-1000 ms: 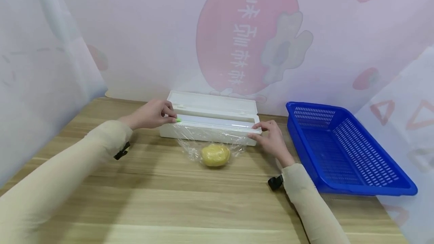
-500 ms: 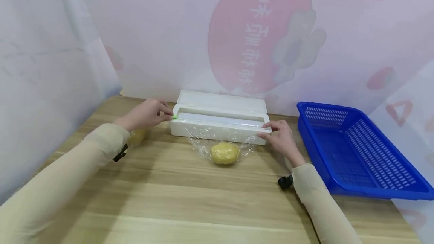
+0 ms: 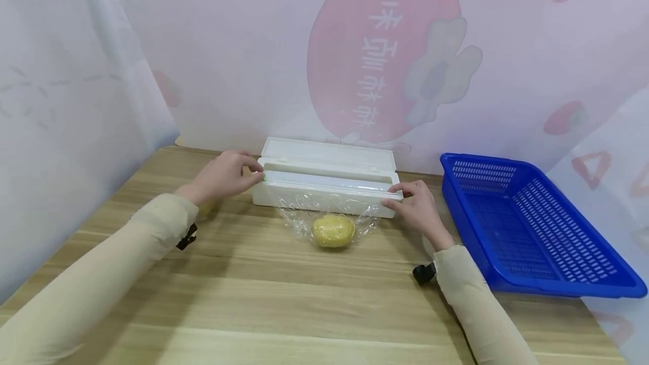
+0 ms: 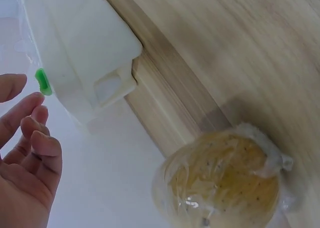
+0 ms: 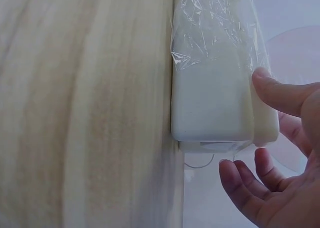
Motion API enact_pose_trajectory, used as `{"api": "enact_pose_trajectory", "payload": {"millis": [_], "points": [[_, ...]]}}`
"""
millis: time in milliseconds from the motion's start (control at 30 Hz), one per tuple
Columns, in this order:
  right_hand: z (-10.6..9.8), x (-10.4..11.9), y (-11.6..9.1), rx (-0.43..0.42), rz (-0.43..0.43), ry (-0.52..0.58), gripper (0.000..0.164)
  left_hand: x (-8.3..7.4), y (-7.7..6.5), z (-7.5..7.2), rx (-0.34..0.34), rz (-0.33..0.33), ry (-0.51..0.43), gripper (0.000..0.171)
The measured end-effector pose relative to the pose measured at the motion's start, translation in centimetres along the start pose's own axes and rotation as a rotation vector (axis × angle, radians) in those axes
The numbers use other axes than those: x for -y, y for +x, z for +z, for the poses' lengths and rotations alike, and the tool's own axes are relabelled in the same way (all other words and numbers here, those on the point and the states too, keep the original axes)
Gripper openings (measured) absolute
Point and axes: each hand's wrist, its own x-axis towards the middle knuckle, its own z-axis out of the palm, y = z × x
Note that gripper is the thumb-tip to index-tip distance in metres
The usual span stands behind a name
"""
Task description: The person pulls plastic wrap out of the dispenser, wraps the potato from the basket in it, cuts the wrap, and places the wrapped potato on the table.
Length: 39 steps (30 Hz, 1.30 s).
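A white cling film dispenser [image 3: 329,200] stands on the table, lid raised, with the film roll [image 3: 324,179] inside. From its front edge, clear film [image 3: 294,214] hangs down over a yellow potato [image 3: 333,231]. At the dispenser's left end, my left hand [image 3: 225,174] has its fingertips right beside the green slider [image 4: 43,81]; thumb and index finger stand apart in the left wrist view. My right hand [image 3: 418,207] grips the right end, thumb [image 5: 267,85] on the front rail and index finger over the top. Another film-wrapped potato [image 4: 220,180] sits mostly hidden behind my left wrist in the head view.
A blue plastic basket [image 3: 507,286] with slotted sides stands to the right of the dispenser. Behind the wooden table [image 3: 284,308] hangs a printed pink cloth [image 3: 243,72], and a pale cloth [image 3: 76,100] covers the left side.
My left hand has drawn the green slider leftward to the dispenser's end, and its fingers have since loosened from it. My right hand keeps its hold. The head view has shifted slightly.
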Motion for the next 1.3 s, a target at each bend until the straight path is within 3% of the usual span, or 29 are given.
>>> {"api": "enact_pose_trajectory", "payload": {"millis": [233,467,800,933,1033,1300], "points": [[0.0,0.0,0.1,0.006,0.009,-0.006,0.027,0.0,0.2,0.4,0.053,-0.001,-0.074,0.024],[0.0,0.1,-0.1,0.020,0.035,0.006,0.027,-0.3,0.7,1.6,0.075,-0.011,-0.040,0.038],[-0.9,0.8,-0.1,0.031,0.004,0.093,0.031,-0.6,0.7,2.7,0.020,-0.003,-0.020,0.026],[-1.1,1.2,-0.1,0.015,-0.048,0.182,0.022,-1.1,0.5,2.5,-0.010,0.028,-0.027,0.020],[-1.3,1.6,-0.2,0.069,-0.053,0.280,0.015,-1.5,0.3,2.4,-0.012,0.035,-0.038,0.015],[-2.2,2.7,-0.4,0.233,0.161,0.501,0.020,-2.3,-0.1,2.0,-0.012,0.022,-0.049,0.007]]}}
